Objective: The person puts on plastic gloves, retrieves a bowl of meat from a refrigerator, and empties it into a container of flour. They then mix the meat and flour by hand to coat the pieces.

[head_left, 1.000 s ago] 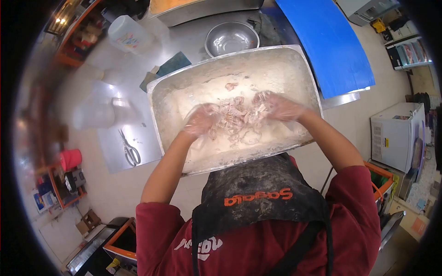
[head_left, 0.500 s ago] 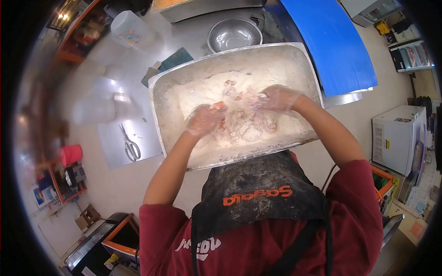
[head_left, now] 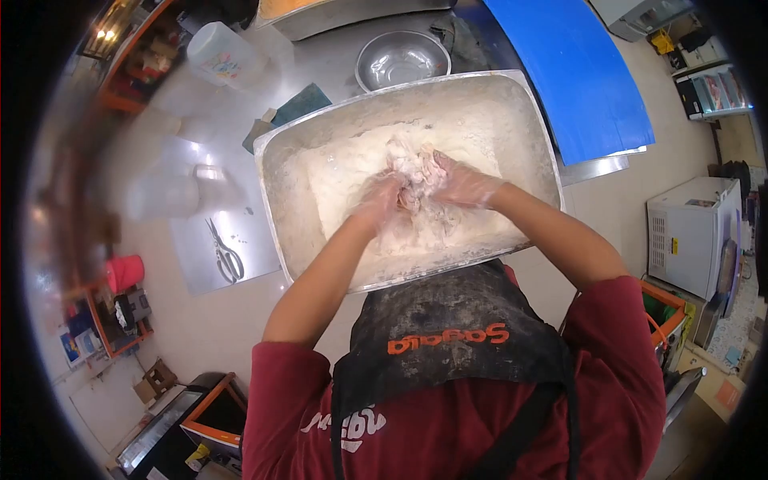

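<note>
A large metal tub (head_left: pixel 276 172) holds white flour (head_left: pixel 332 172). Between my two hands is a clump of flour-coated raw meat pieces (head_left: pixel 416 164), with pinkish spots showing through. My left hand (head_left: pixel 379 200), in a clear plastic glove, is curled around the clump's left side. My right hand (head_left: pixel 464 182), gloved the same way, grips it from the right with the thumb side toward the far wall. Both hands are slightly blurred, and some fingertips are hidden by meat and flour.
Behind the tub stand a steel bowl (head_left: pixel 402 62) and a larger steel container (head_left: pixel 352 20). A blue board (head_left: pixel 576 80) lies to the right. Scissors (head_left: pixel 226 254), a green cloth (head_left: pixel 301 105) and a white plastic jug (head_left: pixel 220 54) are on the left.
Both hands have moved inward from opposite sides of the flour and now meet around the meat pieces. The clump is bunched together between them.
</note>
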### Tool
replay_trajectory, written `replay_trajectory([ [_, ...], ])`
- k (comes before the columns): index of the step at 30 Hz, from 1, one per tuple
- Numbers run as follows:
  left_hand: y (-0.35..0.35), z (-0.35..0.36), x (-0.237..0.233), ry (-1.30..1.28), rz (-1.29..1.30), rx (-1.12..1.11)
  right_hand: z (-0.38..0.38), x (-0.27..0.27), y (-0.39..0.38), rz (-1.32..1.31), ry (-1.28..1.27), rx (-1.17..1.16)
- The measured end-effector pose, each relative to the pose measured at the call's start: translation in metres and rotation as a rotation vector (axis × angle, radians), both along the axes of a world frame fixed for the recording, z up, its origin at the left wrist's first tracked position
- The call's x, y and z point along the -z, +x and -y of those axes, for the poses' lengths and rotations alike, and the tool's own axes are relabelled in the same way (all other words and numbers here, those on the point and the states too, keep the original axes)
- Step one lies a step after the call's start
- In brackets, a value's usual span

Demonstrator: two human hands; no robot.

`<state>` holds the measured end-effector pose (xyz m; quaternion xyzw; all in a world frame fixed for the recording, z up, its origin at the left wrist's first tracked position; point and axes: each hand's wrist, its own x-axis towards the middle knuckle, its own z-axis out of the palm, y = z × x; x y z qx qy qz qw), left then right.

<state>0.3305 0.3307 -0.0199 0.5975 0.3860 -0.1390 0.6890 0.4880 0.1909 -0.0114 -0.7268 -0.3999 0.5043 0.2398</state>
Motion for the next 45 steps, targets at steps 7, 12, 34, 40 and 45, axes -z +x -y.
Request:
replay_trajectory([
  [7, 0.004, -0.047, -0.01, 0.81, 0.143, 0.376, -0.022, -0.006, 0.031, 0.202, 0.045, -0.235],
  [12, 0.051, -0.013, 0.048, 1.055, -0.21, 0.67, -0.078, 0.045, 0.008, 0.599, 0.104, -0.213],
  [34, -0.035, -0.001, 0.04, -0.279, 0.097, -0.182, 0.015, 0.032, -0.013, 0.025, 0.059, 0.074],
  [40, -0.039, -0.054, 0.019, 0.256, 0.111, 0.352, 0.027, 0.036, 0.015, 0.378, 0.267, -0.223],
  [45, 0.011, -0.005, 0.034, 1.153, -0.278, 0.693, -0.041, 0.022, -0.024, 0.84, 0.094, -0.332],
])
